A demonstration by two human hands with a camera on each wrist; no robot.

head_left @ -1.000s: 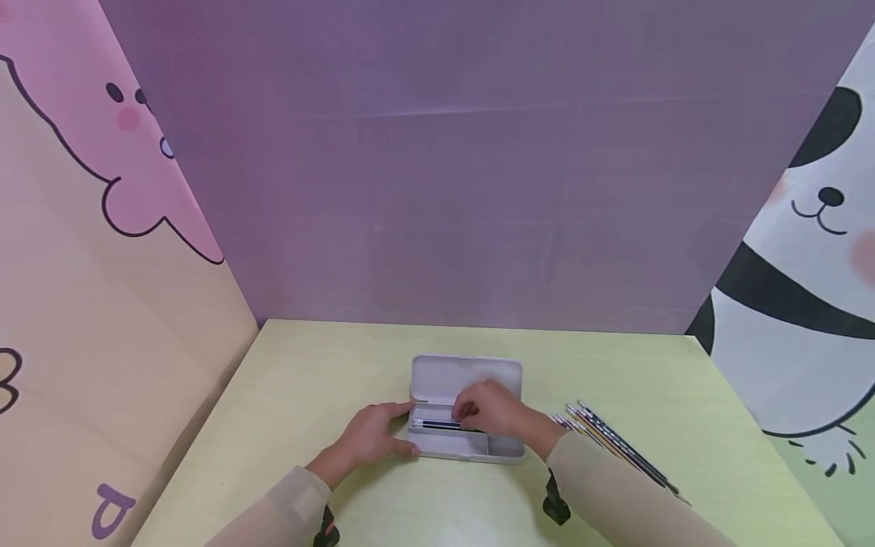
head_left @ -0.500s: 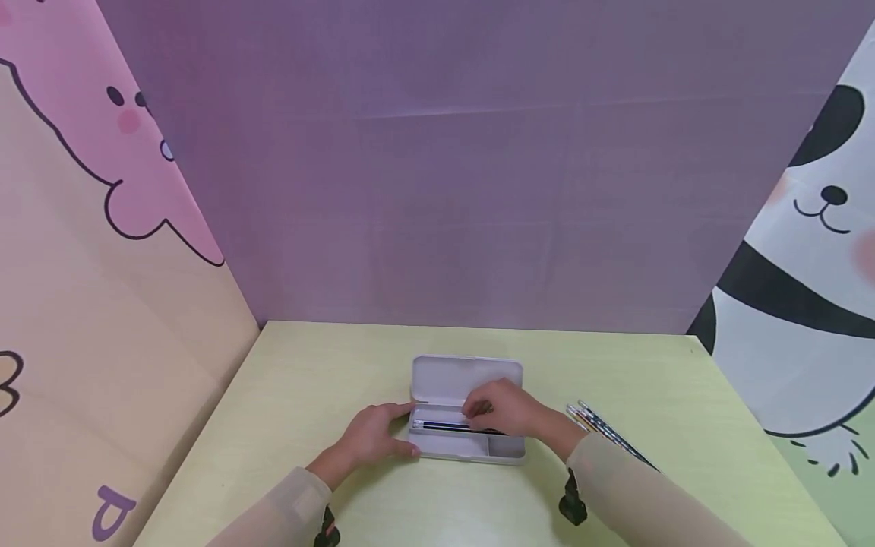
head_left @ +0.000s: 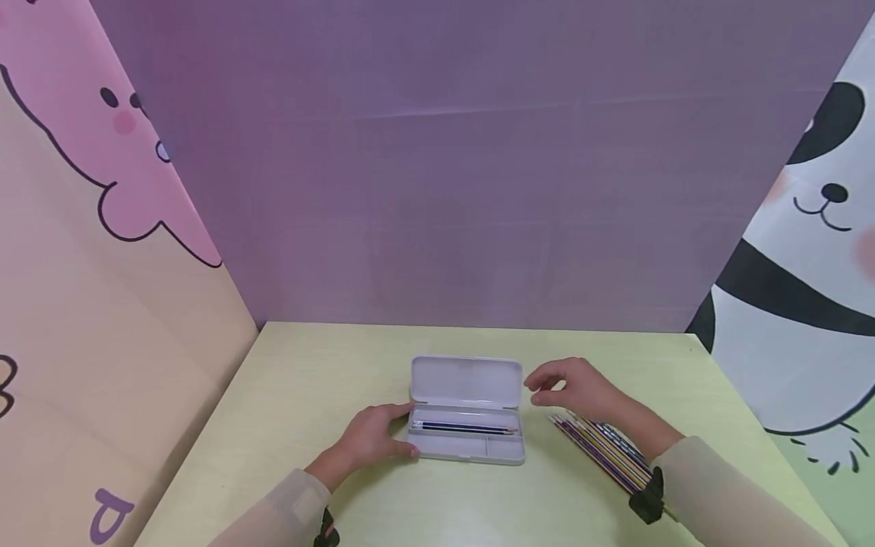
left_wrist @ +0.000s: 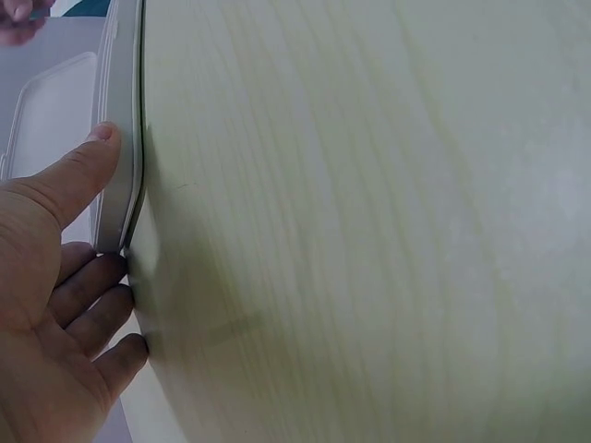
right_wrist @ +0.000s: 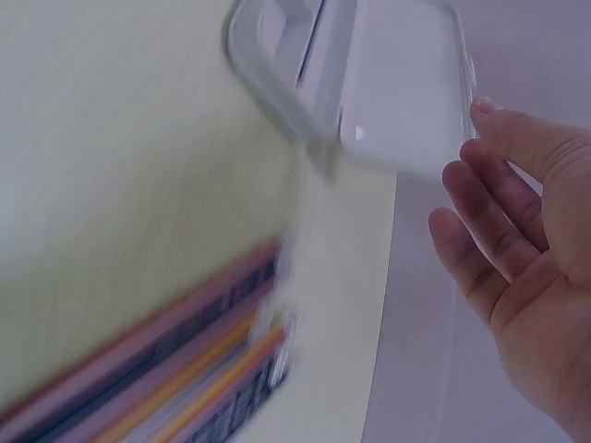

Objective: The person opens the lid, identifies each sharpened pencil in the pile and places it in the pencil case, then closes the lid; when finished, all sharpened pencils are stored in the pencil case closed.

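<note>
An open grey pencil case [head_left: 472, 453] lies on the pale yellow-green table [head_left: 307, 380], its lid [head_left: 467, 380] tipped back. One dark pencil [head_left: 465, 429] lies in its long compartment. My left hand [head_left: 410, 431] grips the case's left end, thumb on the rim and fingers against the front wall; the left wrist view shows the thumb [left_wrist: 88, 175] on the case's edge [left_wrist: 120, 111]. My right hand [head_left: 532, 389] hovers to the right of the case, fingers relaxed and holding nothing, above a bundle of several pencils [head_left: 601, 448]. In the right wrist view the right hand's fingers [right_wrist: 480, 212] spread near the case [right_wrist: 388, 92] and the blurred pencils [right_wrist: 185, 388].
A purple backdrop [head_left: 444, 190] stands behind the table. Cartoon panels close in the left [head_left: 102, 304] and right [head_left: 807, 289] sides. Bare tabletop [left_wrist: 369, 231] lies left of and in front of the case.
My right hand has let go of the pencil in the case and moved right and up, over the loose pencils. The left hand and case have stayed put.
</note>
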